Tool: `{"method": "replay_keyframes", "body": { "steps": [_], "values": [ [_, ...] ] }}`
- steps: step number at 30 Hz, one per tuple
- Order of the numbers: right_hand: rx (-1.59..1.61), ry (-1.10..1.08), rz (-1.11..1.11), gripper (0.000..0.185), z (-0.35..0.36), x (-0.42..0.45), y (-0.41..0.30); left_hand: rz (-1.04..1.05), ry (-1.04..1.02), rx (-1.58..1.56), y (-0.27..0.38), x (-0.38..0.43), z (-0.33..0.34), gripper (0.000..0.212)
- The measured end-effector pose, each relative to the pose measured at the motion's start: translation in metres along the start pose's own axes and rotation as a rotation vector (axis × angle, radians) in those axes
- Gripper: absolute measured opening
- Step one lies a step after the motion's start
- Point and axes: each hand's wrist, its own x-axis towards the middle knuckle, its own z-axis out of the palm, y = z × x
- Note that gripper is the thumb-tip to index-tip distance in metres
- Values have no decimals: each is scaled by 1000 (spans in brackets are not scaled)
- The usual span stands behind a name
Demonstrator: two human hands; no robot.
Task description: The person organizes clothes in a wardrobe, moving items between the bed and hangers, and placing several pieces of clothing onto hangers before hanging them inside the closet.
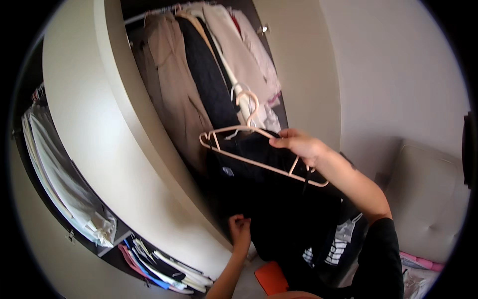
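My right hand (298,144) grips the upper right arm of a pale pink plastic hanger (257,163), hook upward. Thin black straps loop over the hanger's ends, and a black garment (276,220) hangs below it. My left hand (240,228) is at the left edge of this black cloth with its fingers curled; whether they pinch the cloth is hard to see. Just behind is a white hanger (236,89), its hook showing above the pink one. Dark clothing with a small white emblem (227,171) also hangs behind; its outline merges with the black garment.
Coats (168,63) hang from a rail in the wardrobe ahead. A pale wardrobe door (78,89) stands along my left, with bagged clothes (63,160) and hung garments (160,269) beyond it. To the right is a grey padded headboard (425,202). An orange-red object (271,278) lies below.
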Motion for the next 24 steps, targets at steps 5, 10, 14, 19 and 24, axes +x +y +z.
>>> {"method": "replay_keyframes", "body": {
  "steps": [5, 10, 14, 19, 24],
  "values": [
    [37, -31, 125, 37, -13, 25, 24, -28, 9, 5, -3, -4, 16, 23],
    [-51, 77, 71, 25, -16, 28, 29, 45, 17, -41, 7, -17, 24, 22],
    [91, -82, 19, 32, -31, 37, 39, 74, 2, -56, -9, -28, 35, 23],
    [74, 48, -88, 69, -26, 30, 53, 154, 168, -156, -13, -45, 79, 27],
    [186, -136, -133, 66, -25, 65, 77, 129, 129, -20, -14, -68, 127, 34]
  ]
}}
